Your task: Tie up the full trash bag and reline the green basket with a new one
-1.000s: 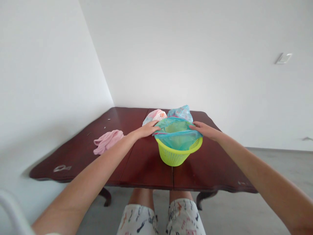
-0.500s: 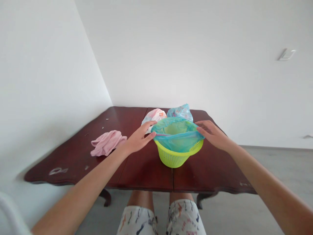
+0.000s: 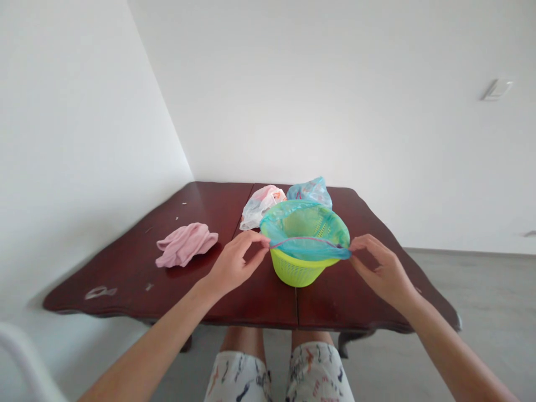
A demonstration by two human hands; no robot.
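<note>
A lime-green plastic basket (image 3: 302, 273) with slotted sides stands on the table in front of me. Over its mouth lies a thin blue plastic bag (image 3: 307, 247), its edge trimmed with a pink drawstring, lining the inside and folded over the near rim. My left hand (image 3: 240, 258) pinches the bag's edge at the left of the rim. On the opposite side, my right hand (image 3: 381, 268) pinches the same edge between thumb and fingers. The near edge is stretched between both hands.
A folded pink cloth (image 3: 186, 244) lies on the dark red wooden table (image 3: 251, 304), to the left. Behind the basket sit a white plastic bag (image 3: 259, 207) with contents and a filled blue bag (image 3: 312, 191). A white wall stands behind the table.
Both hands have come nearer to me along the rim, and their fingers have closed on the bag's edge. The near edge is now pulled over the front of the basket.
</note>
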